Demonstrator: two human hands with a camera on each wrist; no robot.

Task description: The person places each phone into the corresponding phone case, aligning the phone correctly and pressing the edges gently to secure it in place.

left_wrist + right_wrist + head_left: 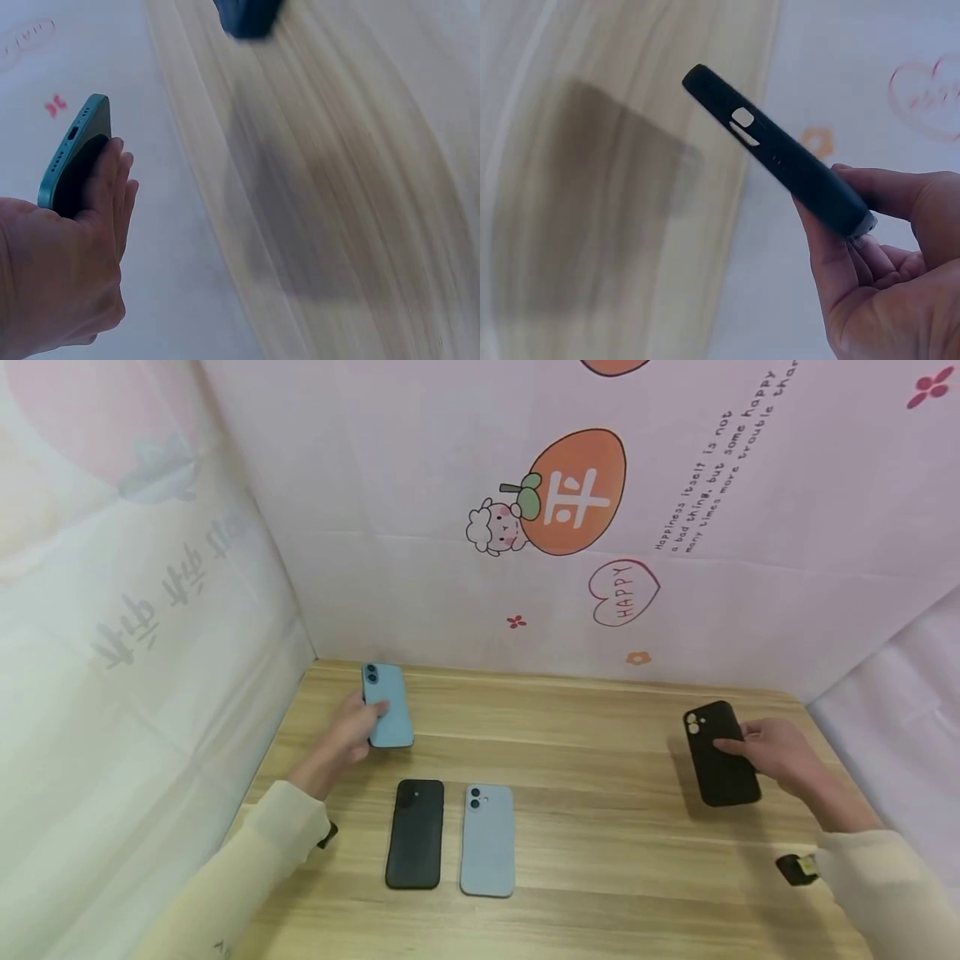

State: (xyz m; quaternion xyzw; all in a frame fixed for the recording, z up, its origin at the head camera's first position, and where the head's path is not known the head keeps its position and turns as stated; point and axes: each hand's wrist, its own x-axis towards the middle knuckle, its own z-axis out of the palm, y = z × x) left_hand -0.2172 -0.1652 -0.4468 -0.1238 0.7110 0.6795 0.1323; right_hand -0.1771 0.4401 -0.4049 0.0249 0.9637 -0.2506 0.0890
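Observation:
My left hand (351, 724) grips a light blue phone (394, 720) at the table's far left, its camera side up and the thumb across its back. In the left wrist view the phone's bottom edge (73, 135) shows a charging port, with fingers flat beneath. Over at the right, my right hand (780, 753) pinches a black phone case (716, 777) by its side, thumb on the back. Light shows through the case's camera holes and, in the right wrist view, through the port cutout of the case (780, 157). Both are held above the table.
A black phone (416, 852) and a pale blue-grey phone (487, 852) lie side by side, backs up, on the wooden table (600, 877) between the arms. Printed white cloth (420, 593) encloses the table's back and sides. A blurred dark object (251, 15) tops the left wrist view.

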